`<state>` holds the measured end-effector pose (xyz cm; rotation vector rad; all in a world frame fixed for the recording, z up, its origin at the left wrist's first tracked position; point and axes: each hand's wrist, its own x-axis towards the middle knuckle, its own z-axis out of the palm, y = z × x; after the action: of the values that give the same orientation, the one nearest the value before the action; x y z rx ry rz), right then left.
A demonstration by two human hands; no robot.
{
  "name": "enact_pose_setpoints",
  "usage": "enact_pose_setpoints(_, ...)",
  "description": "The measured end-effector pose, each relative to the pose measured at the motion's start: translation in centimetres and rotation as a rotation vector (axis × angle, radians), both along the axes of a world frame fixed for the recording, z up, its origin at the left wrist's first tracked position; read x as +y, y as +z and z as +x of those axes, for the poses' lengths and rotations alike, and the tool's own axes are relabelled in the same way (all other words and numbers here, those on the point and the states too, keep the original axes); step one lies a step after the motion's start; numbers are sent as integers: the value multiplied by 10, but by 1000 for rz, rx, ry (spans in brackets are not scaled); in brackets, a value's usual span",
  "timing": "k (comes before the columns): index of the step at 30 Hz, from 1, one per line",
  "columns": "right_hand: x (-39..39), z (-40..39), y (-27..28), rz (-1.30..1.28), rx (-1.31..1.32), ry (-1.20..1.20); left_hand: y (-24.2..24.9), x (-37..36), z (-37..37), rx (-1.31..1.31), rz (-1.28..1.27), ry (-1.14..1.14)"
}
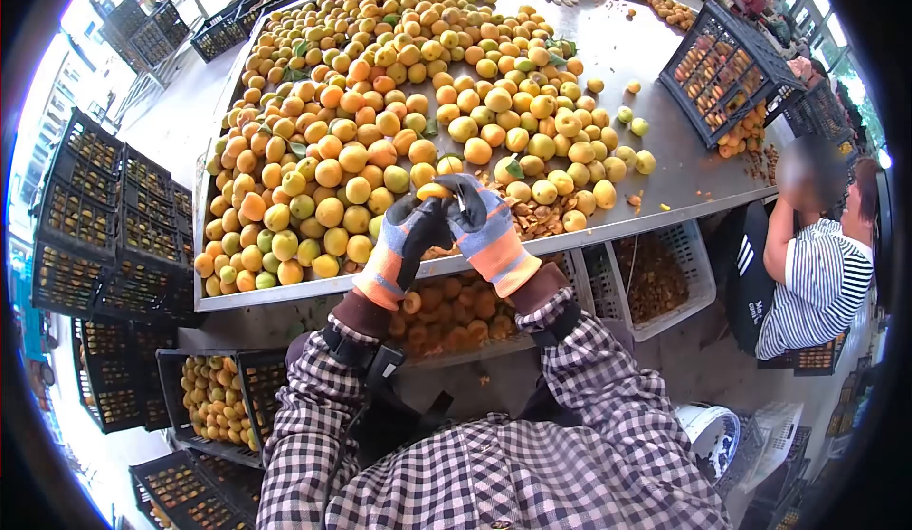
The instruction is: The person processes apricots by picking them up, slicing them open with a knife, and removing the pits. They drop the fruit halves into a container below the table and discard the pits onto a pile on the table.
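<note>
While stacked black crates point(81, 207) lined the left edge of the frame and a crate of apricots point(218, 397) stood at lower left, a broad heap of apricots point(328, 155) covered the left and middle of the metal worktop point(608, 50). At the centre, over the worktop's near edge, the gloved left hand point(404, 240) was closed round a single apricot point(434, 191), pinching it at the fingertips. That fruit was probably light, with soft flesh that bruised easily and skin a little slippery when wet; the hold seemed best taken round its sides, with gentle finger pressure. Just to its right, the gloved right hand point(486, 236) curled in against it; whether that hand gripped the fruit too, or some tool, I could not tell. Below both hands, orange fruit point(451, 307) filled a container under the worktop. Brownish pieces point(541, 217) lay just right of the right hand. Farther right, a pale plastic basket point(705, 283) held small brown bits, a tilted black crate point(727, 74) spilled fruit at upper right, and a person in a striped top point(819, 288) sat at the right edge.
</note>
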<state>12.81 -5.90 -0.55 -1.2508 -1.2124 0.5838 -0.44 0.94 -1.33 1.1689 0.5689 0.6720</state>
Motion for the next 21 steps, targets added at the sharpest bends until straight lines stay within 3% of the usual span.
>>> enact_pose_setpoints(1, 0, 1, -1, 1, -3, 1, 3, 1, -3, 13, 127, -73)
enact_pose_setpoints(2, 0, 1, -4, 51, -9, 27, 6, 1, -5, 85, 497, -89)
enact_pose_setpoints(3, -1, 1, -3, 100, -14, 52, 6, 1, -7, 83, 496, -87)
enact_pose_setpoints(4, -4, 1, -1, 98, -16, 52, 6, 1, -8, 109, 706, -61)
enact_pose_setpoints(5, -6, 2, 1, 127, -198, 40, 5, 0, -9, 134, 916, -34)
enact_pose_setpoints(6, -8, 3, 4, 157, -380, 28, 7, -2, -8, 132, 914, -33)
enact_pose_setpoints(8, -10, 2, 2, 151, -375, 36, 12, -7, -8, 124, 547, -106)
enact_pose_setpoints(9, -10, 1, 1, 147, -369, 43, 9, -5, -8, 123, 547, -106)
enact_pose_setpoints(11, -10, 2, 3, 162, -415, 16, 0, 1, -7, 40, -12, -141)
enact_pose_setpoints(15, -6, 2, -5, 116, -496, -71, 2, -2, -2, 33, 105, -158)
enact_pose_setpoints(16, -1, 2, -16, 115, -496, -75, 8, -6, 1, 12, -33, -97)
enact_pose_setpoints(17, 7, 1, -31, 98, -347, -117, 11, -11, 3, -8, -172, -35)
enact_pose_setpoints(18, 13, 3, -38, 81, -198, -157, -2, -9, 3, 165, -59, -121)
enact_pose_setpoints(19, 12, 11, -17, -136, 4, -167, 1, -12, 5, 338, 57, -205)
enact_pose_setpoints(20, 14, 21, -13, -78, -66, -188, 2, -33, 10, 76, -69, -131)
enact_pose_setpoints(21, 14, 27, -14, -28, -134, -213, 4, -28, 7, 84, -72, -140)
